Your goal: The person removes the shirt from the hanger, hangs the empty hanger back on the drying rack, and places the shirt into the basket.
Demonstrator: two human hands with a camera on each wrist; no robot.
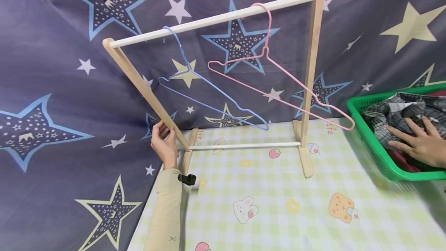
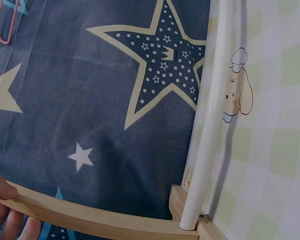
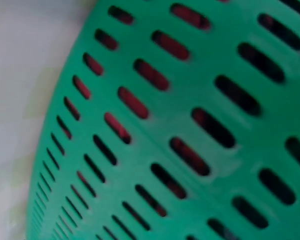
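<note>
My left hand (image 1: 165,148) grips the left wooden post of a small clothes rack (image 1: 146,92), low down. In the left wrist view its thumb (image 2: 1,188) lies on one side of the post, the fingers on the other. A blue hanger (image 1: 223,93) and a pink hanger (image 1: 289,74) hang bare from the white top bar. Over at the right, my right hand (image 1: 423,142) rests with spread fingers on a grey plaid garment (image 1: 381,113) in a green basket (image 1: 373,136). The basket's slotted wall fills the right wrist view, hiding that hand.
A green-and-white checked cloth (image 1: 271,193) with cartoon prints covers the table under rack and basket. Behind them hangs a dark curtain (image 1: 52,76) with star patterns. Dark red fabric (image 1: 404,160) shows beneath the plaid garment.
</note>
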